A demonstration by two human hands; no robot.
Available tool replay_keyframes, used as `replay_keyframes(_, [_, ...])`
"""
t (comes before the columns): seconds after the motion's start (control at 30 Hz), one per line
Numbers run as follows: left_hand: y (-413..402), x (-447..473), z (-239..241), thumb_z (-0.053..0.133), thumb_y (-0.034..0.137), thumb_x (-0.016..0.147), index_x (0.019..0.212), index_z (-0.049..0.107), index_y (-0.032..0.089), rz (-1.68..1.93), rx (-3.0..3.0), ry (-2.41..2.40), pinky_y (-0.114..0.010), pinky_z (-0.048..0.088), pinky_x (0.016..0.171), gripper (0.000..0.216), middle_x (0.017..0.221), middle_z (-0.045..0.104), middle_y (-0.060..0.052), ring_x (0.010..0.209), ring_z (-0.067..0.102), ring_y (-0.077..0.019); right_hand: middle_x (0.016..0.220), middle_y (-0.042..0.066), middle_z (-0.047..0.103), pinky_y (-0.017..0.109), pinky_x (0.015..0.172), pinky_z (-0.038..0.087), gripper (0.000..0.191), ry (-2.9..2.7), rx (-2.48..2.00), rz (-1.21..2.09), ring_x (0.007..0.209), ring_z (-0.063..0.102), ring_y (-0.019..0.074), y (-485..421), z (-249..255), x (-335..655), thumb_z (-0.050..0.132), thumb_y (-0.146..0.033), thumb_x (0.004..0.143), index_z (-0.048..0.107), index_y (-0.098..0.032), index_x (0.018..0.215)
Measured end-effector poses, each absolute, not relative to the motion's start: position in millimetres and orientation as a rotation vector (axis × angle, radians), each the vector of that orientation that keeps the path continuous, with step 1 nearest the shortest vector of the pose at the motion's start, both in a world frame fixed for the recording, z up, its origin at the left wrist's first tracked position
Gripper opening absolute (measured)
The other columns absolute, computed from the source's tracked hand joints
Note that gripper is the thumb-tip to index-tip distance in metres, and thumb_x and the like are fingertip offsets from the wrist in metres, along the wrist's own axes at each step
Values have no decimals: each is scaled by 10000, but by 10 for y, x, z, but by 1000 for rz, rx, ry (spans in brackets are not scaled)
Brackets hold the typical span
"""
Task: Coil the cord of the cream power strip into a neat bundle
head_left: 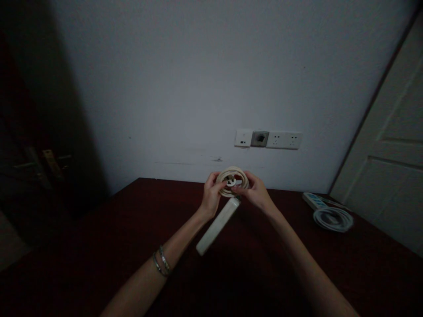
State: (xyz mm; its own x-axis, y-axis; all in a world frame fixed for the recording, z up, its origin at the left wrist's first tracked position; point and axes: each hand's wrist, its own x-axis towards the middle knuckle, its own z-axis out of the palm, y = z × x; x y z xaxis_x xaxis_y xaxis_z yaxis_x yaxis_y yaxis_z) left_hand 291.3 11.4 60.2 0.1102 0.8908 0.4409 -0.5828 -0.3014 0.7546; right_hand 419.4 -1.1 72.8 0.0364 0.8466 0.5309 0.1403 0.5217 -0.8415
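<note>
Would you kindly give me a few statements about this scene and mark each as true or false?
1. The bare left hand and bare right hand both hold the round coil of cream cable. True.

2. The round white plastic plug with metal prongs shows inside that coil. True.

3. Two silver metal bracelets circle the right forearm. False: the bracelets are on the left forearm.

4. A second coiled cable, whitish, lies on the dark red table, on the right. True.

5. The long white bar-shaped block points upward from the coil in the picture. False: the block slants down and leftward below it.
</note>
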Motion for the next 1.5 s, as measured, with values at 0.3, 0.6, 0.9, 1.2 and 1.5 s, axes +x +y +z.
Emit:
replay_keyframes(0.3, [196, 2951, 506, 583, 155, 622, 838, 519, 156, 1558, 1093, 373, -234, 392, 675, 225, 780, 567, 3, 734, 521, -122, 841, 25, 640, 320, 726, 448, 335, -1508, -913, 553, 757, 574, 185, 59, 661, 4189, 632, -179, 567, 584, -166, 898])
replay_keyframes(0.6, [176, 2975, 480, 593, 154, 600, 831, 526, 159, 1591, 1036, 406, -232, 397, 659, 240, 772, 561, 3, 719, 523, -122, 842, 27, 627, 301, 694, 441, 305, -1569, -987, 397, 740, 552, 179, 35, 638, 4191, 593, -199, 612, 585, -176, 916])
replay_keyframes(0.9, [181, 3023, 406, 607, 137, 591, 828, 516, 164, 1588, 1058, 401, -241, 406, 660, 256, 761, 559, 8, 707, 525, -123, 740, 4, 596, 264, 614, 416, 219, -1565, -1079, 238, 658, 531, 156, 19, 637, 4192, 542, -167, 620, 560, -186, 837])
replay_keyframes(1.2, [174, 3015, 491, 631, 157, 576, 837, 505, 154, 1545, 1027, 376, -236, 406, 650, 289, 761, 548, 9, 686, 522, -112, 655, 22, 589, 261, 515, 371, 338, -1470, -1283, 19, 546, 539, 174, 21, 582, 4176, 542, -318, 662, 436, -183, 953])
replay_keyframes(1.5, [165, 3055, 377, 606, 119, 599, 812, 491, 164, 1476, 1198, 345, -235, 418, 655, 246, 701, 513, 37, 640, 505, -92, 662, -11, 537, 268, 523, 376, 323, -1346, -1256, 84, 539, 513, 152, 32, 596, 4224, 554, -298, 656, 355, -212, 896])
